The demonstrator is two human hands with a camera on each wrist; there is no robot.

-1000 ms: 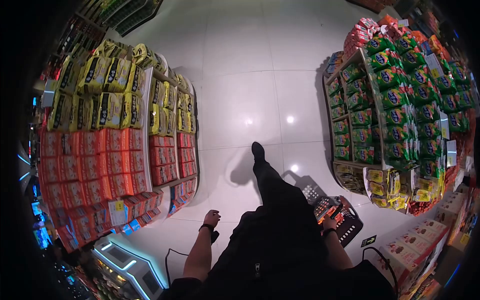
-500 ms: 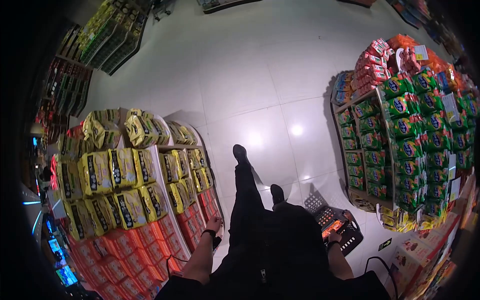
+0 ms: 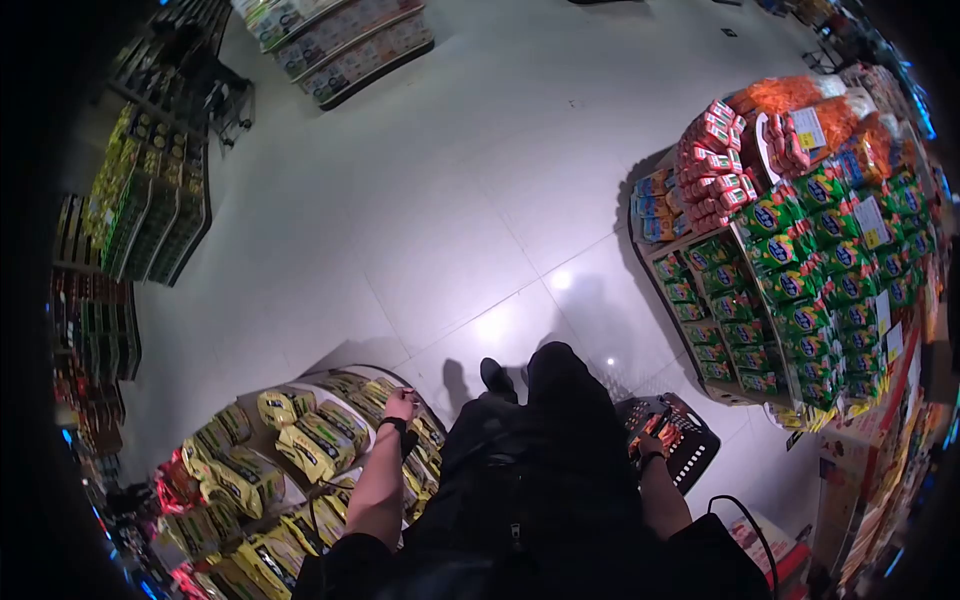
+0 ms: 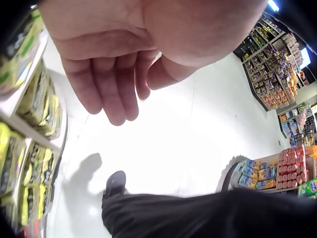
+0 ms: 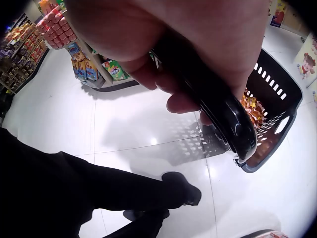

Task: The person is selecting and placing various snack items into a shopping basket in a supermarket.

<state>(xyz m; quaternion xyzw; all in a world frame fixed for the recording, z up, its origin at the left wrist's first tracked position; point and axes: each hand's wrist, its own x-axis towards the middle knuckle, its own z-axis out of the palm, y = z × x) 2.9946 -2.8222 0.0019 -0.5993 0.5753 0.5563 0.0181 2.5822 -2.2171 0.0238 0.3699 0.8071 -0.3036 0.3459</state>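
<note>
My right hand (image 5: 198, 44) grips the thick black handle (image 5: 218, 104) of a shopping basket (image 5: 277, 74), its fingers curled round it. Orange and red packets (image 5: 253, 110) lie inside the basket. In the head view the right hand (image 3: 650, 447) is over the dark basket (image 3: 690, 450), low at my right side. My left hand (image 4: 114, 59) is empty, its fingers loosely bent, with bare floor behind them. From above, the left hand (image 3: 401, 404) hangs beside the shelf of yellow packs (image 3: 320, 440).
On the right stands a display of green packs (image 3: 800, 270), with pink packs (image 3: 715, 170) and blue-orange packs (image 3: 655, 205) at its near end. Pale floor (image 3: 450, 200) stretches ahead. Further shelves (image 3: 350, 50) stand at the top and upper left.
The view has turned and moved forward along the aisle. Yellow packs have shifted down at the left, and more floor and far shelves show. The right hand still holds the basket.
</note>
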